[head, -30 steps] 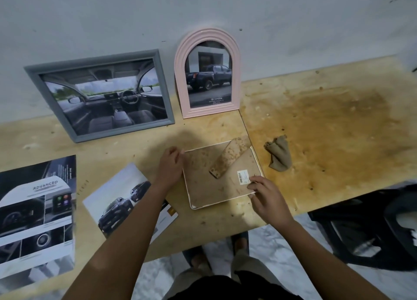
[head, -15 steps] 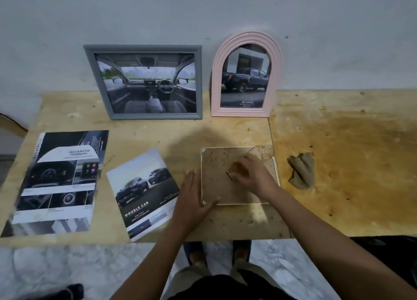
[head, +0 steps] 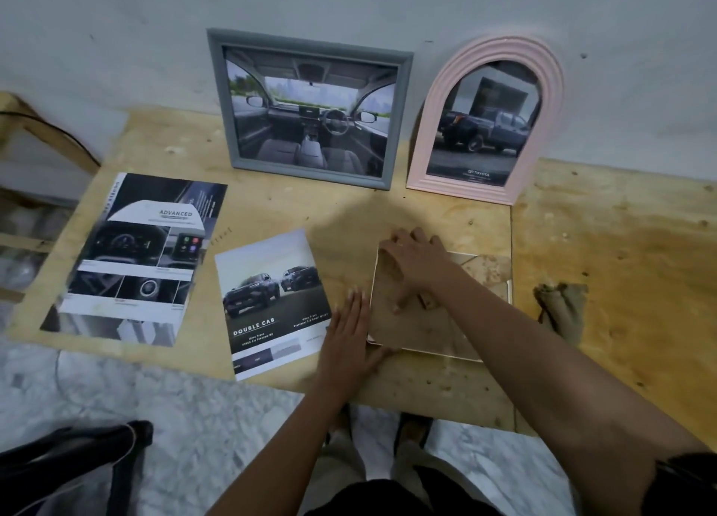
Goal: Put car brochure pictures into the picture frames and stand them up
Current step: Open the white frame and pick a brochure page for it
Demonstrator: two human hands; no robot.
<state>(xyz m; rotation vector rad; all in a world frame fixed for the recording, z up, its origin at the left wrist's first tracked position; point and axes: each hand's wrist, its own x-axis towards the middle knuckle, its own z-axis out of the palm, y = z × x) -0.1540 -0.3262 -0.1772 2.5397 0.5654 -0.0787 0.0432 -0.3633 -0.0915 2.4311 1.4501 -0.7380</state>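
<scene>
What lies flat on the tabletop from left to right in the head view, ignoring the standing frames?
ADVANCED brochure page → DOUBLE CAB page → left hand → face-down frame under the right hand → crumpled cloth.

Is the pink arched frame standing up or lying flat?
Standing: the pink arched picture frame rests upright on the wooden table, against the wall.

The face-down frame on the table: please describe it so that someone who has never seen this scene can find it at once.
Start at the pink arched frame standing against the wall, then come toward the table's near edge. There the face-down frame lies flat under the right hand, with the left hand at its left edge. Unlike the grey frame and the pink one, it shows a stained brown backing, not a picture.
</scene>
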